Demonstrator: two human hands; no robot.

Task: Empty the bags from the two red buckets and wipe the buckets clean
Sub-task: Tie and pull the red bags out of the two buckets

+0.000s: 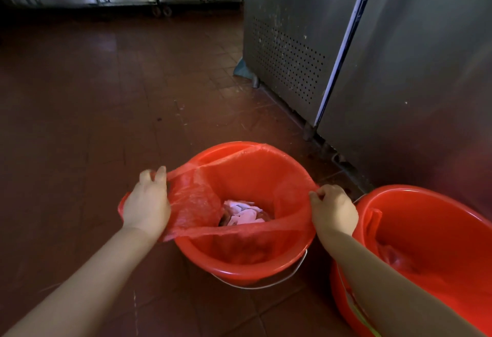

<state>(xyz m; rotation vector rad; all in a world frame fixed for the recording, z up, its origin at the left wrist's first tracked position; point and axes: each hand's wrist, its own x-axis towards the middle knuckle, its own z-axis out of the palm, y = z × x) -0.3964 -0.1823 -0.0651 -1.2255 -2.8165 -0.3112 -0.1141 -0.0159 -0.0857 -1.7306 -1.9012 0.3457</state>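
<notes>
Head view — two red buckets on tiled floor, no legible writing.
Left hand and right hand each pinch the red bag lining the near bucket; second bucket just beside it, right.

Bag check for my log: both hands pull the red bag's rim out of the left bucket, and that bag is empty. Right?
Not quite. The head view shows white scraps in the bag. Both the left hand and right hand do hold its rim at the left bucket.
</notes>
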